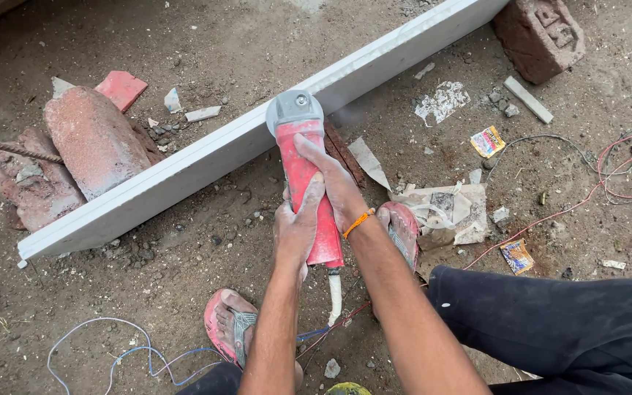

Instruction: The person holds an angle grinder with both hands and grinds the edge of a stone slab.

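- Both hands wrap the red angle grinder (pixel 303 179): the left hand (pixel 295 228) is closed round the rear of the body, and the right hand (pixel 334 183) is closed over the top, nearer the head.
- The grinder's grey head sits against the near edge of the long white slab (pixel 184 172), which lies slantwise on the dirt floor (pixel 206 44), one end resting by reddish bricks (pixel 85 146), the far end running past another brick (pixel 539 33).
- A faint haze of dust shows just beside the head, so the wheel looks to be working; the wheel itself is hidden under the guard.
- To do this well, I judge a firm 2-handed grip, a steady line along the slab, and light pressure serve best; the slab seems only loosely propped and could shift.
- The tool's white cord (pixel 334 296) trails back between 2 sandalled feet (pixel 232 325), close to the work.
- Red wires (pixel 608 183) and a blue wire (pixel 104 347) loop over the floor; paper scraps (pixel 444 208) and rubble lie just right of the hands, a trip risk.
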